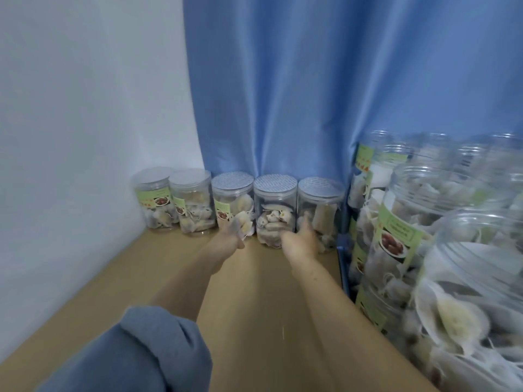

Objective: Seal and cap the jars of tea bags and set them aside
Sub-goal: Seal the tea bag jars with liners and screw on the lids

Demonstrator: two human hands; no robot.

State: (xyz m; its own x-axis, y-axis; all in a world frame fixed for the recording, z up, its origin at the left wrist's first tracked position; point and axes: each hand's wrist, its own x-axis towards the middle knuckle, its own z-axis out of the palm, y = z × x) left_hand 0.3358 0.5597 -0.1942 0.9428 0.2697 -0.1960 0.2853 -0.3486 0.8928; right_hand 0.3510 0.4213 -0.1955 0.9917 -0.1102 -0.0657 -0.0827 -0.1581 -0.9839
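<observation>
Both hands [300,236] at the capped jars [273,210] — blurred, grip unclear.

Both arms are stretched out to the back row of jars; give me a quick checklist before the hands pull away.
1. Five clear plastic capped jars upright in a row against the blue curtain: ok.
2. Lids on all five: ok.
3. Foil seal under each lid: cannot tell for the two leftmost.
4. Left hand clear of the jars: cannot tell, blurred.
5. Right hand released from the rightmost jar: cannot tell.
6. Uncapped clear jars of tea bags at right waiting: not ok, still open.
</observation>
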